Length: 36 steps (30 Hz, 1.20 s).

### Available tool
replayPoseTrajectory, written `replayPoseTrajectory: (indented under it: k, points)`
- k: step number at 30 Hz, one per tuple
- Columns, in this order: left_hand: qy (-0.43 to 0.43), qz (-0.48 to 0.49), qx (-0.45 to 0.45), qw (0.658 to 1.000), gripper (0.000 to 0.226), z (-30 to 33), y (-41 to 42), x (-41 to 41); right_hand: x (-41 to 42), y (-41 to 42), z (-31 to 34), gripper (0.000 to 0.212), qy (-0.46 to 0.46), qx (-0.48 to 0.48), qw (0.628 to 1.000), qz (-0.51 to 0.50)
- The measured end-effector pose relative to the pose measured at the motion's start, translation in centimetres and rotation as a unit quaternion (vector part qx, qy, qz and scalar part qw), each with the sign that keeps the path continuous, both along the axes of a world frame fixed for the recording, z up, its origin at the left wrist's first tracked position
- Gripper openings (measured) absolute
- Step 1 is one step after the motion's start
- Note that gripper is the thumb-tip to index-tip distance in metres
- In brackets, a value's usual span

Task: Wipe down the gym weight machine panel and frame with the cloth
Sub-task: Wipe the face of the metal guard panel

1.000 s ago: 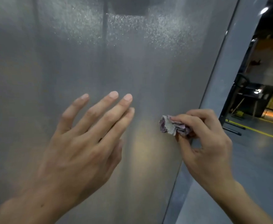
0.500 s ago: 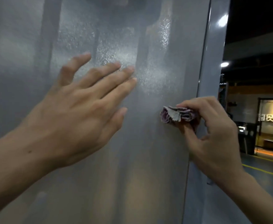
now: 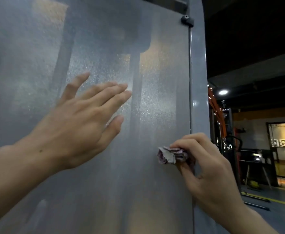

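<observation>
A large frosted grey panel [image 3: 104,39] of the weight machine fills most of the view, with dim shapes of the machine behind it. Its grey frame [image 3: 198,81] runs upright along the panel's right edge. My right hand [image 3: 206,169] pinches a crumpled purple and white cloth [image 3: 169,156] and holds it against the panel beside the frame. My left hand [image 3: 81,122] is spread with straight fingers against or just over the panel's middle, left of the cloth.
A black fastener [image 3: 186,20] sits at the frame's top. To the right, the dim gym holds an orange and black machine [image 3: 223,125], a lit doorway with a sign [image 3: 282,144], and a floor with yellow lines [image 3: 273,200].
The view has tilted upward, showing the panel's upper edge and fastener. Both hands sit higher on the panel, and the cloth has stayed close to the frame edge.
</observation>
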State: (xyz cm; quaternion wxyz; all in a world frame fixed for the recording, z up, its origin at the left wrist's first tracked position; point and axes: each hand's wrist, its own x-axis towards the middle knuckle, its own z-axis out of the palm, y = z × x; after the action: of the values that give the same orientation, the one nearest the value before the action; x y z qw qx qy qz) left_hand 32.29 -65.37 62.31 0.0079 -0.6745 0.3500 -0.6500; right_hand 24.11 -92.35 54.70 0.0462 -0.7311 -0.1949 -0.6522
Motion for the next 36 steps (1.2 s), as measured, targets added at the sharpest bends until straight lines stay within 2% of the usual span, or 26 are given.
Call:
replayPoseTrajectory:
  k: [5,10,14,20,25,29,36]
  points:
    - [0.040,-0.022,0.000,0.999,0.057,-0.5,0.7,-0.1,0.0,0.2,-0.1,0.026,0.002,0.008,1.000,-0.026]
    - [0.077,0.013,0.031,0.996,0.057,0.3,1.6,-1.4,-0.3,0.5,2.3,0.028,0.003,-0.014,0.998,-0.064]
    - [0.108,0.038,0.053,0.992,0.059,1.4,1.8,-2.5,0.9,1.6,7.0,0.025,-0.017,0.025,0.998,-0.055]
    - [0.193,0.058,0.039,0.979,0.075,2.5,1.1,-4.8,0.6,3.5,11.7,0.023,0.000,0.088,0.995,-0.051]
    - [0.231,0.101,0.045,0.967,0.058,3.3,0.7,-6.1,0.1,3.4,6.4,0.021,0.066,0.055,0.993,-0.076]
    - [0.258,0.115,0.046,0.958,0.061,3.4,0.1,-7.0,-0.7,2.9,1.0,0.025,0.131,0.011,0.987,-0.088]
    - [0.295,0.136,0.060,0.944,0.067,3.5,-0.4,-8.1,-1.7,2.9,-1.5,0.033,0.161,0.024,0.979,-0.125]
